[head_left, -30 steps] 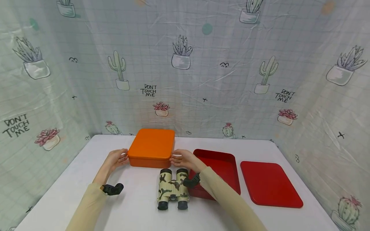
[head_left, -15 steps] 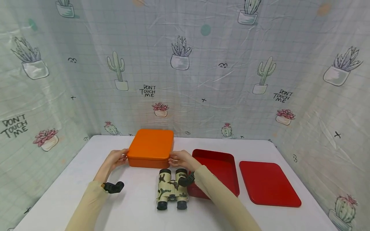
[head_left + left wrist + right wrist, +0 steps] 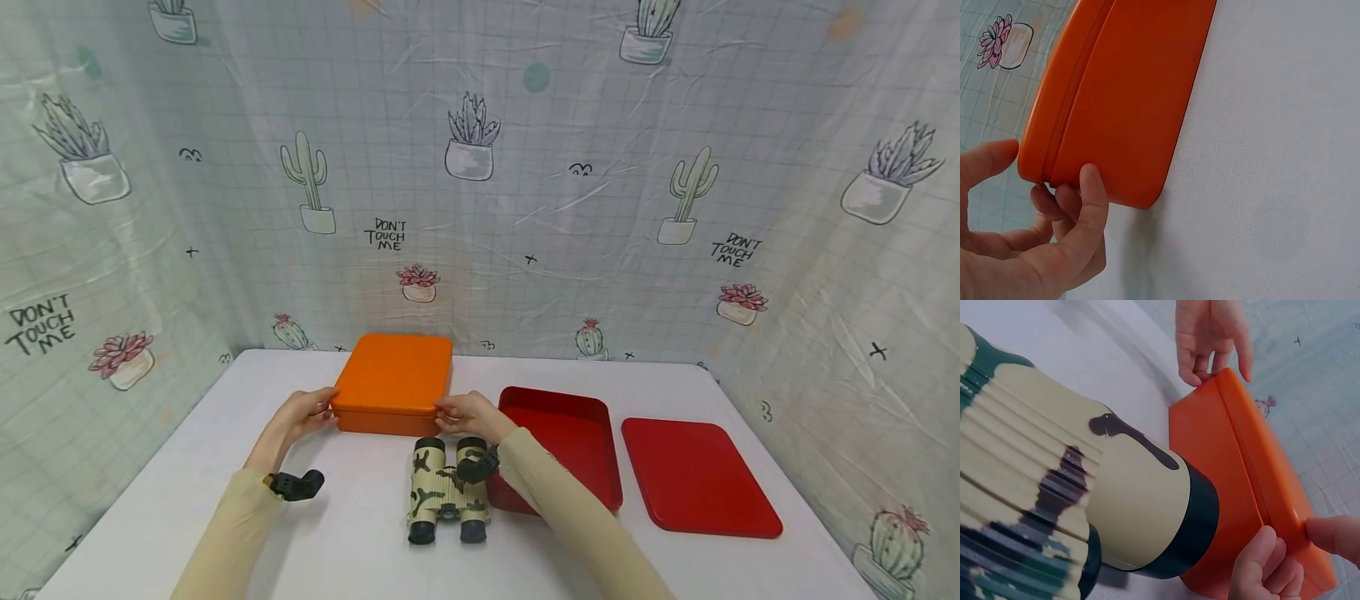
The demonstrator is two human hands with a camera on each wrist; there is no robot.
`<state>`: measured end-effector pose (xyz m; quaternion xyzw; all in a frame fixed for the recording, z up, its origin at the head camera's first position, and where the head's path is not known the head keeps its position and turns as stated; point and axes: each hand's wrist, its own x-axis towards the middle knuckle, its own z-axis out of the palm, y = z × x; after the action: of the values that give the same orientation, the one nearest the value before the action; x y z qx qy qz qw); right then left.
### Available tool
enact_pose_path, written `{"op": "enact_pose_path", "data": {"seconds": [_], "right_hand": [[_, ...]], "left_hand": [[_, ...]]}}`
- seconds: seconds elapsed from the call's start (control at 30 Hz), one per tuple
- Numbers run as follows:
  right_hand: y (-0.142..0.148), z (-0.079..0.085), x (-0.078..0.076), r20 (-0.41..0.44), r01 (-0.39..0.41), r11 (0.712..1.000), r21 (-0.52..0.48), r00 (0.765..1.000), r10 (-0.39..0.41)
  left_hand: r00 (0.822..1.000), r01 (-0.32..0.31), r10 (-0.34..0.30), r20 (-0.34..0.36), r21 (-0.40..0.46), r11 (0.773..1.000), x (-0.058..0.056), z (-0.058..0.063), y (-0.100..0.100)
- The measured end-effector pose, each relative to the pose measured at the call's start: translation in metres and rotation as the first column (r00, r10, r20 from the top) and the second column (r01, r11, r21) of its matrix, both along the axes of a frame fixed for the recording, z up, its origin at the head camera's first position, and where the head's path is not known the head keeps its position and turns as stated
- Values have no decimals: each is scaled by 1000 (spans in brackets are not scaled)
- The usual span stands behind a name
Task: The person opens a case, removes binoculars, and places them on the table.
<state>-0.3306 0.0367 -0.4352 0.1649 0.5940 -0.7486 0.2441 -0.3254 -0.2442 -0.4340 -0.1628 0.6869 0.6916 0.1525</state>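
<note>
An orange box [image 3: 386,422] with its lid [image 3: 395,372] on sits at the back of the white table, left of centre. My left hand [image 3: 300,412] is at its front left corner; in the left wrist view the thumb meets the lid's edge and the fingertips [image 3: 1092,178] curl in under the seam. At the front right corner my right hand [image 3: 472,415] pinches the lid, thumb [image 3: 1329,532] on its edge and fingers at the seam. Camouflage-patterned binoculars [image 3: 429,492] lie just in front of the box, partly covered by the right wrist's camera.
Right of the binoculars stands an uncovered red box [image 3: 558,433], partly hidden by my right sleeve. A flat red lid [image 3: 701,475] lies farther right on the table [image 3: 345,533]. A cactus-print curtain [image 3: 525,217] encloses the back and sides.
My right hand has shifted slightly left, its thumb and fingers coming onto the box's front right corner. The left fingers have closed in on the left corner. The box stays put.
</note>
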Motion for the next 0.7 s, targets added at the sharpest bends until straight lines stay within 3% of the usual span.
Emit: {"op": "enact_pose_path", "data": {"seconds": [0.7], "right_hand": [[-1,1,-2,32,34,998,-58,999,-32]], "left_hand": [[1000,0,0,-5,-12,1000,0,-3,0]]}}
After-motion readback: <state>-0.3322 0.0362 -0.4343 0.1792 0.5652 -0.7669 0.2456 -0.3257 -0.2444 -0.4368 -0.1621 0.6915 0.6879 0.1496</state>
